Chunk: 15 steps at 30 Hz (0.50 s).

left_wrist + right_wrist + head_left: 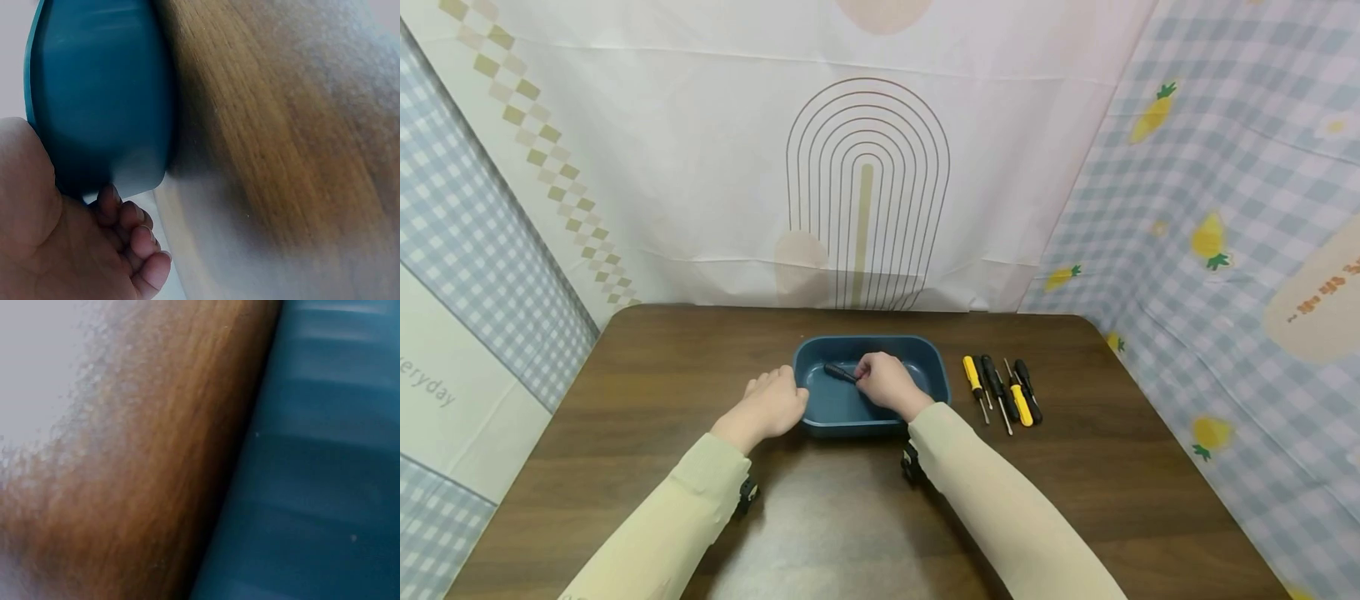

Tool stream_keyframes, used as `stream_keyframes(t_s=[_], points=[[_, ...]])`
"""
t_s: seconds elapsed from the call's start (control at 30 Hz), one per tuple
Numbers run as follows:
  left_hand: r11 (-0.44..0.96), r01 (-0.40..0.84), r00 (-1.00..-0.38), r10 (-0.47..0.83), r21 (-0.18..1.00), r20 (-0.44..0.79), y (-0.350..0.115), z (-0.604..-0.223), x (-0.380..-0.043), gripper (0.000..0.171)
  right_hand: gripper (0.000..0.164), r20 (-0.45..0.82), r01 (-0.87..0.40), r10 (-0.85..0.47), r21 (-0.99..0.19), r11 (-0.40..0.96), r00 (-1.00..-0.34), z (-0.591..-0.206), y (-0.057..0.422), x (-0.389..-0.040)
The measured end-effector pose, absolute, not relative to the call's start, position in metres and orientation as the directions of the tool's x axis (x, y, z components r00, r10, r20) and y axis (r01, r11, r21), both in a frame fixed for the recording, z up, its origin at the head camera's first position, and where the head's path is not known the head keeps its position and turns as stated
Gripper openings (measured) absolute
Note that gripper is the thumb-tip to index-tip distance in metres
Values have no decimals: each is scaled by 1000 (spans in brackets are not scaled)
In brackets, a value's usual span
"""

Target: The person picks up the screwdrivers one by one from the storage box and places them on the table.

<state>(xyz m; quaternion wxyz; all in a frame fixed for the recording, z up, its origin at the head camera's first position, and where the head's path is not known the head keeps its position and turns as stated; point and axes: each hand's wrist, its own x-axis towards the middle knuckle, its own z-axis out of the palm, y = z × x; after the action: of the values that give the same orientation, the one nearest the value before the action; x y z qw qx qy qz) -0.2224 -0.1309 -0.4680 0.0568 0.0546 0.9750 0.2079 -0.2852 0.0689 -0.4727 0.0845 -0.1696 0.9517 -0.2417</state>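
Observation:
In the head view, a dark blue rectangular plastic bin stands on the wooden table. My left hand grips its left end at the rim; in the left wrist view the curled fingers lie against the outside of the bin's end wall. The right hand reaches inside the bin and pinches a black-handled screwdriver near the shaft end, its handle pointing left, low over the bin floor. The right wrist view catches only the bin's outer wall, with no fingers showing.
Right of the bin, several screwdrivers with yellow or black handles lie in a loose group on the brown wooden table. Patterned cloth hangs behind the table's back edge, and checked cloth hangs along the right.

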Motion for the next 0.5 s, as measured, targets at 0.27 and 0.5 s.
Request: stream_keyframes(t_s=[0.27, 0.5], points=[[909, 86, -988, 130, 407, -83, -131, -468, -222, 40, 5, -107, -280, -366, -461, 842, -925, -472, 73, -285], [911, 87, -988, 132, 404, -84, -131, -467, -222, 41, 6, -136, -276, -371, -452, 848, -919, -466, 87, -283]])
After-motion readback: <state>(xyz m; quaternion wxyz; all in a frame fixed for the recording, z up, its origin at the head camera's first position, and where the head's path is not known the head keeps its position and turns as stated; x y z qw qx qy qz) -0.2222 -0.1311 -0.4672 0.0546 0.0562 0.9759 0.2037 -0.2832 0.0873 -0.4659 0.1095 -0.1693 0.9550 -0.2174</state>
